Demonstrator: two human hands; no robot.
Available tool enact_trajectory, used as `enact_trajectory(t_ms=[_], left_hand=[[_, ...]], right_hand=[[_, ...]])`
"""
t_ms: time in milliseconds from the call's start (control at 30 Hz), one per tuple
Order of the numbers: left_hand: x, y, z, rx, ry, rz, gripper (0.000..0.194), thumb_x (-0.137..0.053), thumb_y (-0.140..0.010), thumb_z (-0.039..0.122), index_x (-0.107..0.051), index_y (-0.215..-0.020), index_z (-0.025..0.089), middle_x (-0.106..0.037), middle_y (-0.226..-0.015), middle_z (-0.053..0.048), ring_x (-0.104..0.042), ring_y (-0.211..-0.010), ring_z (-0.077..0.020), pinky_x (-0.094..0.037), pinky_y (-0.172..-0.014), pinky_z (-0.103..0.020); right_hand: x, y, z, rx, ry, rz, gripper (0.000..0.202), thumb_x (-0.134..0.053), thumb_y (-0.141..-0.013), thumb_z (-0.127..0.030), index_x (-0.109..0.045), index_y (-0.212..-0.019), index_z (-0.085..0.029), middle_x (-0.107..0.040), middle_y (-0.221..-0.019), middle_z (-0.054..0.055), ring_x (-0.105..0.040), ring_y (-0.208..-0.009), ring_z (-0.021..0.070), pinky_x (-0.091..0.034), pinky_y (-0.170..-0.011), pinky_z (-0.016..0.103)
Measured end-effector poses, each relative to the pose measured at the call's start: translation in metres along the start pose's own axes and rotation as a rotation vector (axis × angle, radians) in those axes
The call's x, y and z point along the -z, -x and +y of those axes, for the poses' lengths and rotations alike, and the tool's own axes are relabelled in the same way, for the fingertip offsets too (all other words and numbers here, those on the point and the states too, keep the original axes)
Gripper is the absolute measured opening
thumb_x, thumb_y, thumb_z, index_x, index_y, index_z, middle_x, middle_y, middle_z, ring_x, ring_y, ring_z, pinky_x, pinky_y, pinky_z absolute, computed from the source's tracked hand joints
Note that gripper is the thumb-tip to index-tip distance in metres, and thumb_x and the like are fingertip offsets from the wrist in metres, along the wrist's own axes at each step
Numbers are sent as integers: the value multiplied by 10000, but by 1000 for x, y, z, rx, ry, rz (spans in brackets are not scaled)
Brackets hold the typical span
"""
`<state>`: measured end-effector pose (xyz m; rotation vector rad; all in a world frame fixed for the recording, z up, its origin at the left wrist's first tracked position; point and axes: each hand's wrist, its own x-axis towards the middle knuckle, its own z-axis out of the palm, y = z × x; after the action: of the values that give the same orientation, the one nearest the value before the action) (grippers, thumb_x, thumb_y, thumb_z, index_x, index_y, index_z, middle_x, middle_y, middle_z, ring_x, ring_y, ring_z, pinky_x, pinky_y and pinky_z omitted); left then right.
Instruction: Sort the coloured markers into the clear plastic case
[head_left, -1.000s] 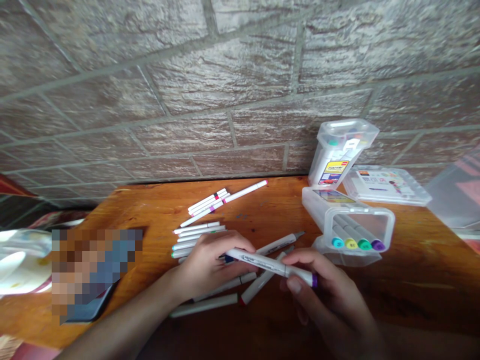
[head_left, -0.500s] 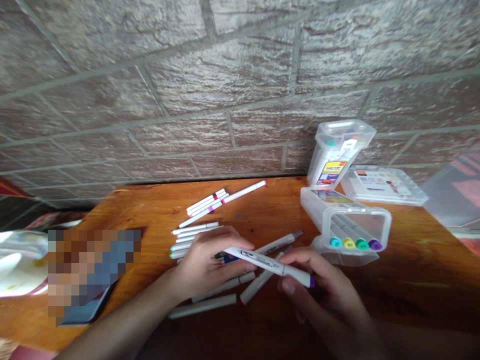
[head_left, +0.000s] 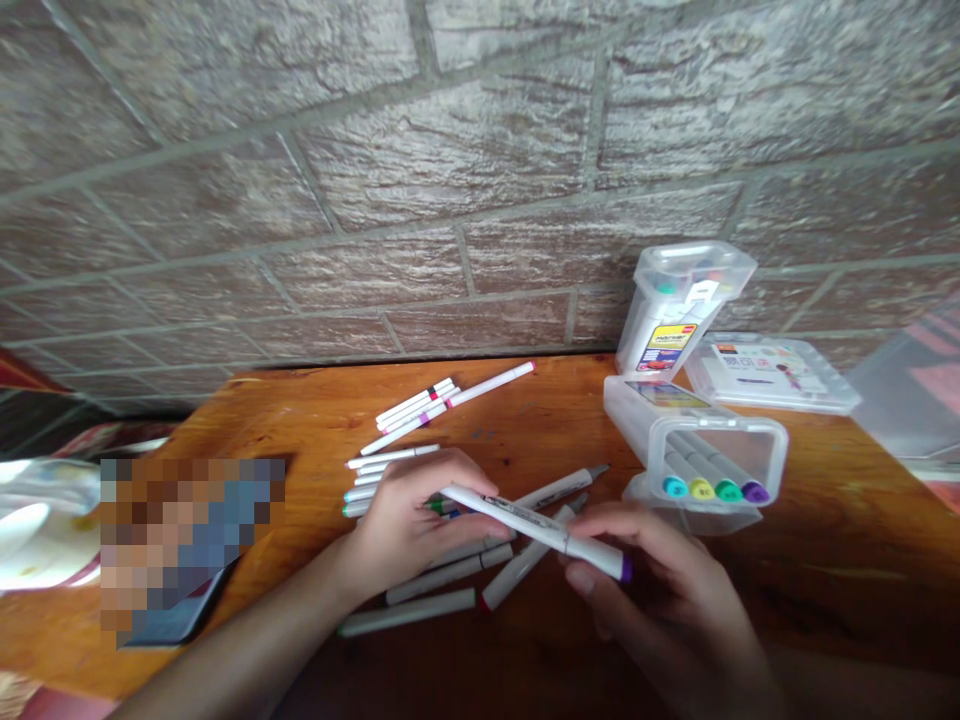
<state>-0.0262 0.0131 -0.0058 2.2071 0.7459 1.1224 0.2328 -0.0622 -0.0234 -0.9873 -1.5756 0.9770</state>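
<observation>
A white marker [head_left: 525,521] with a purple end is held slantwise above the table, black print along its barrel. My right hand [head_left: 660,575] pinches it near the purple end between thumb and fingers. Around the other end curve the thumb and index finger of my left hand [head_left: 420,515], closed on the barrel; its remaining fingers are hidden. Below both hands lie several loose white markers [head_left: 409,612], some partly covered by my left hand. An uncapped-looking marker with a grey tip [head_left: 596,472] lies just behind the held one.
An open clear case [head_left: 637,420] holding several markers lies on its side at right. Behind it stand a closed marker case [head_left: 667,320] and a flat plastic box [head_left: 776,372]. Slim pens [head_left: 487,385] lie near the brick wall [head_left: 517,250]. A phone [head_left: 176,615], partly pixelated, is at left.
The marker has turned slightly in my hands, its printed side now less visible. My right hand has shifted a little, and the whole view has moved slightly.
</observation>
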Motion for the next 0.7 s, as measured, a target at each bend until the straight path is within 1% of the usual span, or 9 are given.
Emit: enact_trajectory(t_ms=[100, 200, 333, 433, 567, 700], left_hand=[[-1, -2, 2, -38, 23, 35, 270, -940, -803, 212, -776, -1014, 173, -802, -889, -57, -757, -805, -171, -599, -747, -243], [-1, -3, 4, -54, 13, 64, 292, -954, -781, 206, -781, -1014, 169, -803, -890, -55, -758, -807, -166, -603, -751, -237], [-1, -3, 3, -69, -12, 92, 305, -967, -764, 223, -786, -1003, 170, -803, -884, -59, -762, -799, -175, -613, -744, -251], [-1, -1, 2, -75, -18, 107, 301, -966, -766, 244, -785, -995, 169, -800, -873, -61, -763, -789, -179, -617, -737, -258], [-2, -2, 0, -100, -21, 130, 293, -958, -778, 270, -786, -991, 165, -798, -863, -62, -764, -776, -175, -620, -727, -253], [-1, -4, 2, -146, -43, 147, 310, -962, -771, 289, -786, -998, 170, -803, -868, -69, -774, -788, -192, -636, -733, -273]], right_hand=[[1, -2, -6, 124, 98, 39, 234, -758, -931, -117, -750, -1084, -294, -801, -840, -2, -733, -647, 168, -590, -606, 221], [3, -5, -8, 178, 132, 54, 270, -772, -898, -88, -752, -1068, -298, -829, -847, -5, -767, -658, 179, -609, -608, 216], [5, -6, -5, 207, 165, 36, 290, -766, -902, -83, -747, -1090, -303, -842, -845, -4, -791, -661, 186, -613, -587, 216], [6, -7, -2, 268, 183, 22, 310, -771, -895, -63, -736, -1109, -284, -856, -876, 25, -815, -691, 208, -615, -568, 227], [7, -11, -2, 387, 205, 21, 350, -759, -891, -17, -723, -1140, -260, -858, -906, 50, -828, -725, 215, -627, -578, 234], [11, -13, -3, 594, 287, 9, 256, -721, -950, -40, -720, -1163, -183, -841, -903, 68, -818, -733, 184, -637, -643, 234]])
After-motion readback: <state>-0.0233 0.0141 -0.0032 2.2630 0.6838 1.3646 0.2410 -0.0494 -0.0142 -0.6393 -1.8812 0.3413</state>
